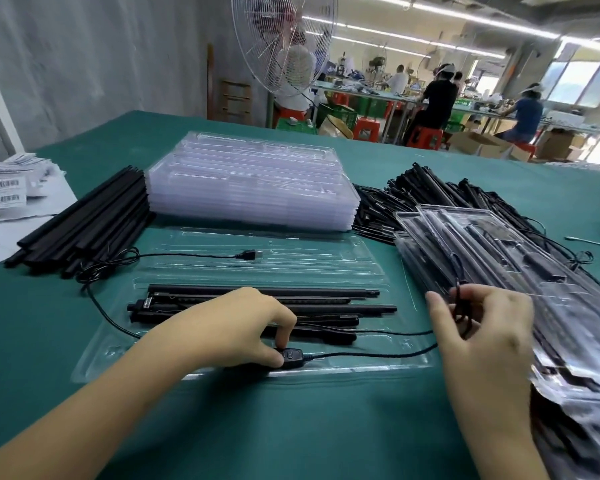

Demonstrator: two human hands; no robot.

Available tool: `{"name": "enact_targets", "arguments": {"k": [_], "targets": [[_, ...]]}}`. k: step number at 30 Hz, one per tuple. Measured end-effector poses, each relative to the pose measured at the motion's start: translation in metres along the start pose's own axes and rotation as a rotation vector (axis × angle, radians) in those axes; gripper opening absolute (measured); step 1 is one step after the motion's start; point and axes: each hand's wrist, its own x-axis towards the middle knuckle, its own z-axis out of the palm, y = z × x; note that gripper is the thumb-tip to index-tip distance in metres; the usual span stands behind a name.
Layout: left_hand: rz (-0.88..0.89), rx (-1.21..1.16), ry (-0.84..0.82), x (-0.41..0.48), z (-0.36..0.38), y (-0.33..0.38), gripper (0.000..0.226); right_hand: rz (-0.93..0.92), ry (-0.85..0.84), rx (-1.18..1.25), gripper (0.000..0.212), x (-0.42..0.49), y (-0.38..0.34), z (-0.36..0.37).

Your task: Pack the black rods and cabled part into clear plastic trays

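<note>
While left hand pinches switch (on tray), right hand pinches cable

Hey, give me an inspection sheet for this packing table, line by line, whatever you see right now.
Surface: green table cover.
Job's things: open tray holds black rods; empty tray stack behind; loose rods left; packed trays right.
Clutter: barcode labels far left.
Hands: left hand pinches the inline switch; right hand pinches a cable loop.
Cables: cable runs between both hands; USB plug lies on the open tray.
Surroundings: fan, people at benches behind.
</note>
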Motion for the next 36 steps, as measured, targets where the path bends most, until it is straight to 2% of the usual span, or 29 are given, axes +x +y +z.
{"name": "enact_targets", "arguments": {"k": [7,12,18,24,29,31,34,36], "targets": [[0.003,-0.017,-0.082,0.001,0.0,-0.003,0.017,-0.069,-0.134,-0.094,0.028,-0.002,0.016,0.016],[-0.024,-0.02,-0.122,-0.001,-0.003,0.001,0.023,-0.092,-0.27,-0.1,0.022,0.0,0.019,0.019],[-0.038,-0.026,-0.124,-0.003,-0.003,0.003,0.018,-0.154,-0.502,0.001,0.016,0.004,0.013,0.015],[-0.076,-0.02,-0.15,-0.005,-0.005,0.005,0.016,0.022,-0.618,0.207,0.013,0.005,0.009,0.028],[-0.054,-0.051,-0.133,-0.005,-0.005,0.005,0.036,0.129,-0.513,0.396,0.014,0.006,0.011,0.035],[-0.063,-0.051,-0.128,-0.005,-0.006,0.004,0.039,0.186,-0.559,0.436,0.014,0.008,0.011,0.037],[-0.058,-0.046,-0.125,-0.005,-0.005,0.003,0.041,0.282,-0.758,0.283,0.014,0.013,0.009,0.044],[-0.051,-0.043,-0.124,-0.004,-0.004,0.003,0.042,0.253,-0.825,0.082,0.02,0.018,0.01,0.049]]}}
